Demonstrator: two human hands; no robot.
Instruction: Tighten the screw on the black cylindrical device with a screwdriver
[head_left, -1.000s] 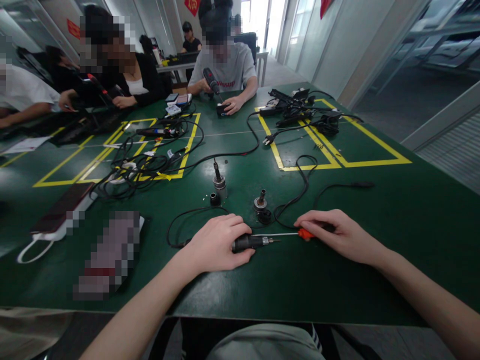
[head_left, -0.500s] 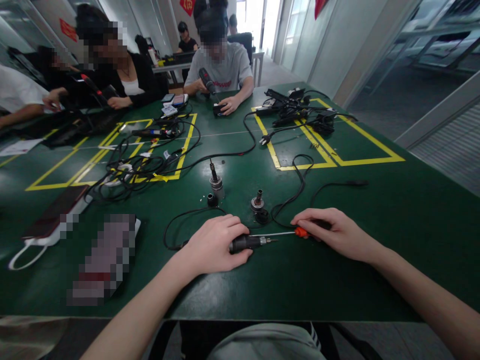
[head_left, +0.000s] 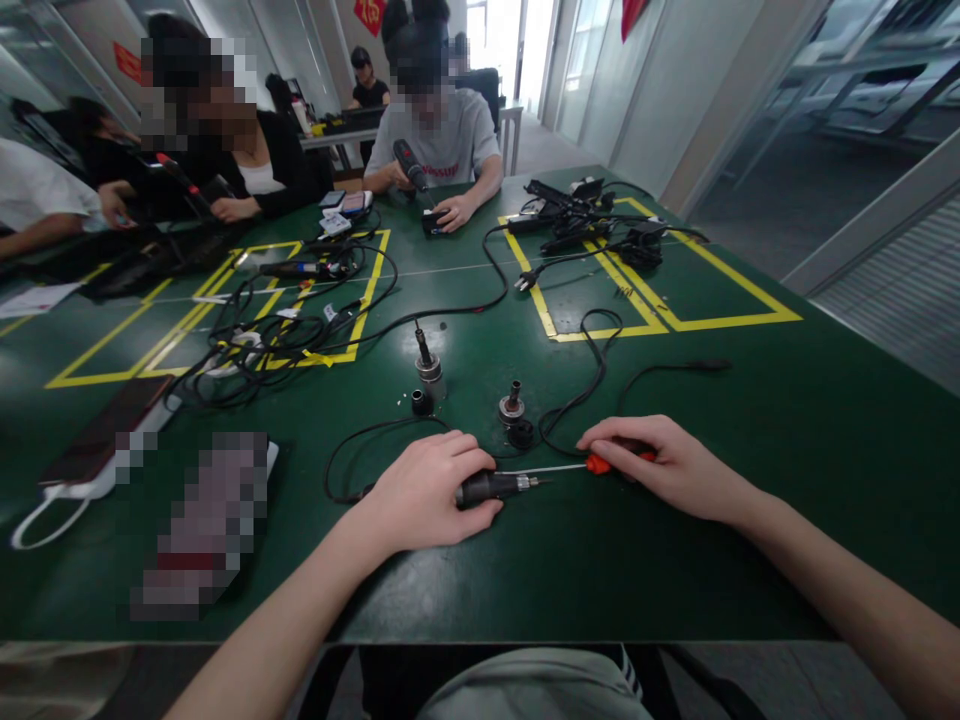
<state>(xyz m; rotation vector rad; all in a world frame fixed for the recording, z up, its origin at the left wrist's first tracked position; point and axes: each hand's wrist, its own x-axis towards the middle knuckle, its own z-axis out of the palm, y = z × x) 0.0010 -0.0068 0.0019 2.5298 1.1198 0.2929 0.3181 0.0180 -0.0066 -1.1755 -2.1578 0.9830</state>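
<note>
My left hand (head_left: 431,492) is wrapped over a black electric screwdriver (head_left: 491,487), which lies on the green table with its bit pointing right. Part of its body is hidden under my palm. In my right hand (head_left: 660,465) is a screwdriver with a red handle (head_left: 598,464); its thin metal shaft runs left, just behind the electric screwdriver's tip. Beyond my hands stand a metal motor-like part (head_left: 430,372) with an upright shaft and a smaller round metal part (head_left: 511,406). A black ring-shaped piece (head_left: 520,433) and a small black cap (head_left: 421,403) lie close to them.
A tangle of black cables (head_left: 240,335) covers the left middle. Black adapters and cords (head_left: 570,215) are heaped inside yellow tape at the back right. A phone on a white power bank (head_left: 105,430) lies left. Across the table, a person (head_left: 439,140) holds a power drill (head_left: 409,163).
The whole view has shifted very slightly. Both hands keep their grips and places on the table, and the parts around them stay put.
</note>
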